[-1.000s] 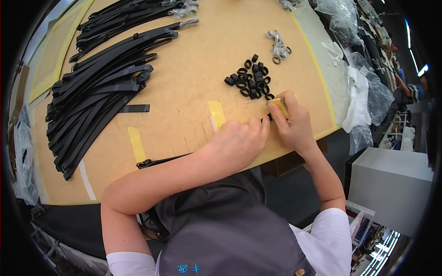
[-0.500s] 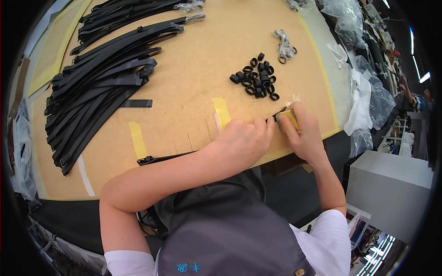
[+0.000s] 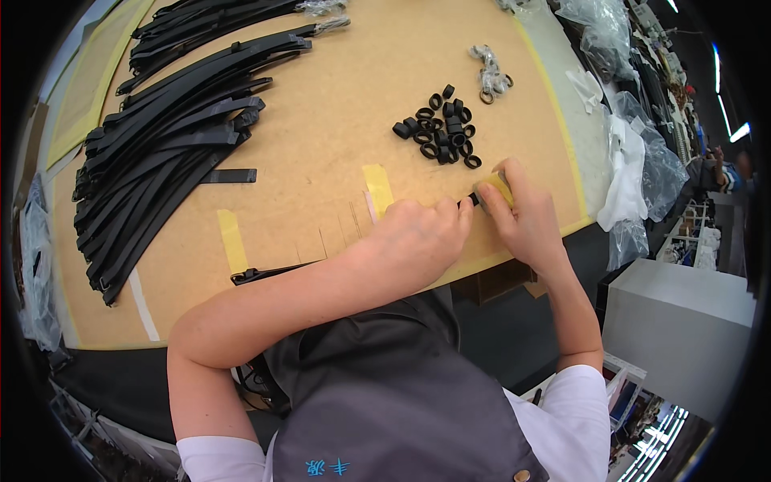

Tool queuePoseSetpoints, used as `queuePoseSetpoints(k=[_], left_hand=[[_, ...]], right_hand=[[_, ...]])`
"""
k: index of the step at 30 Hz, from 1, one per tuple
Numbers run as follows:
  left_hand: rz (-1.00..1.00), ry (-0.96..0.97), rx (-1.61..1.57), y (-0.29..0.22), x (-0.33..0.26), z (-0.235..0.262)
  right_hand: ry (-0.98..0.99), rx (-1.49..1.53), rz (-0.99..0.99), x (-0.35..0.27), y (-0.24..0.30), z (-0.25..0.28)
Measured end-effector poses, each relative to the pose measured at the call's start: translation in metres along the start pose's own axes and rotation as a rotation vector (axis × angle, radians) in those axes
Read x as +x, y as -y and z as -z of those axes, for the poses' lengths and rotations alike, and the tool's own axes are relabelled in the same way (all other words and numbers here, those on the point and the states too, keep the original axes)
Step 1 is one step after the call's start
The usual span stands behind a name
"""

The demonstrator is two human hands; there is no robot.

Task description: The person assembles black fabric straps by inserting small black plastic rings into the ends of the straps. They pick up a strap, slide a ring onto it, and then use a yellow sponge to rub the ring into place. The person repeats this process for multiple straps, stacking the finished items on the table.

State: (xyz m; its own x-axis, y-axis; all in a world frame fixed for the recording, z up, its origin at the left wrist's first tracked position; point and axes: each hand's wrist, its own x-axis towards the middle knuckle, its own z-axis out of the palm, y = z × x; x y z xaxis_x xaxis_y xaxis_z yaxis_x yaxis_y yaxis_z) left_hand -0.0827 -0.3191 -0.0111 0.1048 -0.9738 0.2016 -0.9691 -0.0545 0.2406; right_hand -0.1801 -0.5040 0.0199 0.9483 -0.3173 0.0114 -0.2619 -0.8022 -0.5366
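Note:
A black belt strap [image 3: 277, 274] lies along the near edge of the table, buckle-like end at the left, and passes under my left forearm. My left hand [image 3: 426, 237] is closed on it, with a short stretch showing beyond the fingertips. Just right of there, my right hand [image 3: 520, 213] pinches a small yellow and grey sponge-like block [image 3: 499, 189] against the strap's end. My fingers hide much of the block and the strap tip. Beyond the hands sits a loose pile of black ring-shaped loops [image 3: 454, 128].
Many black straps [image 3: 169, 161] lie fanned out at the left, with more straps [image 3: 209, 28] behind. Wrapped rings in clear plastic [image 3: 491, 72] rest at the far right. Yellow tape strips [image 3: 377, 189] mark the tabletop. A white cabinet [image 3: 679, 329] stands at the right, below plastic bags [image 3: 626, 177].
My right hand and the yellow block have shifted slightly up over the strap's end. The left hand keeps its grip. The whole view has moved a little.

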Motion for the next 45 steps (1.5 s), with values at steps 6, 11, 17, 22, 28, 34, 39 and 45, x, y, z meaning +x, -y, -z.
queuePoseSetpoints(k=[6,11,17,22,28,34,39,45], left_hand=[[-0.005,0.000,-0.001,-0.001,-0.001,0.005],[-0.011,-0.031,0.024,-0.001,-0.001,0.004],[-0.015,-0.020,0.020,-0.001,-0.002,0.005],[-0.007,-0.011,0.012,0.001,-0.003,0.005],[-0.025,-0.016,0.034,0.000,-0.003,0.005],[-0.014,-0.010,0.029,0.001,-0.003,0.005],[-0.021,-0.007,0.041,-0.001,-0.003,0.004],[-0.016,0.003,0.039,-0.001,-0.001,0.004]], right_hand=[[0.048,-0.082,0.090,-0.009,-0.004,0.004],[-0.031,-0.008,0.056,0.000,-0.001,0.009],[-0.027,-0.022,0.132,0.006,-0.001,-0.012],[0.095,-0.010,0.105,-0.001,0.002,0.008],[-0.039,-0.039,0.065,0.013,0.005,-0.004],[0.106,-0.021,0.084,-0.002,0.004,0.007],[-0.078,0.166,0.019,0.014,0.009,0.003],[0.080,-0.030,0.037,-0.014,-0.002,0.004]])
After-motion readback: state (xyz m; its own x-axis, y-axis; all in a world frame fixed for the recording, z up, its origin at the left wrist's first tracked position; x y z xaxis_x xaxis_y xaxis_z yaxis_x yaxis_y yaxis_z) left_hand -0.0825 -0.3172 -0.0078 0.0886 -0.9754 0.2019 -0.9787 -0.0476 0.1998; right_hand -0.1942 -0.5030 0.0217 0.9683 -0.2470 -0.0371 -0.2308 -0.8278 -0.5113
